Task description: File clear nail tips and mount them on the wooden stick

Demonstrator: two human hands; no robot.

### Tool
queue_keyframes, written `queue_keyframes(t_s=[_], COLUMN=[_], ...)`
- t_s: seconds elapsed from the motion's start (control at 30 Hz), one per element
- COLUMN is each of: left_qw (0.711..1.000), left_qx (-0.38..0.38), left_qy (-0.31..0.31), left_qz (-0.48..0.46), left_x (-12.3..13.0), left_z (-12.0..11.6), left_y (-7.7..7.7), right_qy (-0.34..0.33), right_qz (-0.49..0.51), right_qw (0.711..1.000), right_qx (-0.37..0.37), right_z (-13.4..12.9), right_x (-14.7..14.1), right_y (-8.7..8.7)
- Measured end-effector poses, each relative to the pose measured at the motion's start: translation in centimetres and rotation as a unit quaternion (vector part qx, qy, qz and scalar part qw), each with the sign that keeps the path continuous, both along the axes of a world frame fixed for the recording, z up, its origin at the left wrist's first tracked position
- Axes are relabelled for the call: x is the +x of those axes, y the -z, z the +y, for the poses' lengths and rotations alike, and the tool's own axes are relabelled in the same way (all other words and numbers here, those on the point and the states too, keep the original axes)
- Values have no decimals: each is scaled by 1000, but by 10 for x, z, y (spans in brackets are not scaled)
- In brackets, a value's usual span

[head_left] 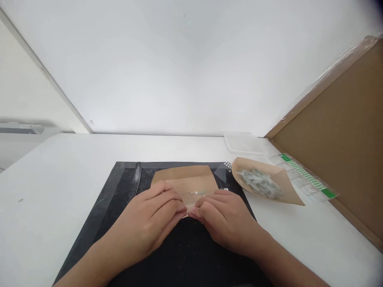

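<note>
Nearest me, the bare black of the mat [179, 259] is dotted with pale specks. My forearms reach in over it from either side. My left hand [151, 219] and right hand [226, 219] are nearly touching at the paper's near edge, thumbs and fingers curled inward. Each grip is pinched together on that edge, fingertips pressed to it.

The paper [187, 173] is brown and lies on the mat, spreading away beyond my fingers, with a crease running across it. A few small pale bits [190, 193] lie on it, mostly toward my right hand. Left of the paper, a dark, curved strip [137, 175] with whitish smears lies near the mat's far edge. By the far right corner there is a clear film [221, 173] with white squares.

Just right of the mat, a second sheet [289, 181], also brown and curled up at its rim, holds a heap of pale, translucent slivers [259, 183]. Beyond it on the right lies a clear packet [308, 176] with a green band. Farther back, a clear tray [243, 144] rests on the white surface [80, 159] near the wall [179, 75]. Brown cardboard [335, 135] stands along the right side.
</note>
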State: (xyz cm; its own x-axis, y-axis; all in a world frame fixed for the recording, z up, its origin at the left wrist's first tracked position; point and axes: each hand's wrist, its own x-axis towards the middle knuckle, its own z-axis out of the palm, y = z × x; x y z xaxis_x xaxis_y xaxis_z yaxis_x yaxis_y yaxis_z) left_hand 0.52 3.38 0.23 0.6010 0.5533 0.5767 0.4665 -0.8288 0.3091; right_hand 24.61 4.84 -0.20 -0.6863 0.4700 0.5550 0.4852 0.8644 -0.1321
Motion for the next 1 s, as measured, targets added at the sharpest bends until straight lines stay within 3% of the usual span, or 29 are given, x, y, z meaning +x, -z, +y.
queue_keyframes(t_s=[0.23, 0.53, 1.0], left_qw=[998, 1000, 998], left_qx=[-48, 5, 48], left_qy=[-11, -19, -16], left_qz=[25, 14, 30], left_x=[-4, -2, -1], left_z=[0, 0, 0], left_y=[4, 3, 3], right_qy=[-12, 3, -6], right_qz=[-17, 0, 10], right_qw=[1000, 994, 991], right_qx=[-17, -107, -132], right_z=[0, -2, -4], right_x=[0, 4, 5], right_y=[2, 1, -1])
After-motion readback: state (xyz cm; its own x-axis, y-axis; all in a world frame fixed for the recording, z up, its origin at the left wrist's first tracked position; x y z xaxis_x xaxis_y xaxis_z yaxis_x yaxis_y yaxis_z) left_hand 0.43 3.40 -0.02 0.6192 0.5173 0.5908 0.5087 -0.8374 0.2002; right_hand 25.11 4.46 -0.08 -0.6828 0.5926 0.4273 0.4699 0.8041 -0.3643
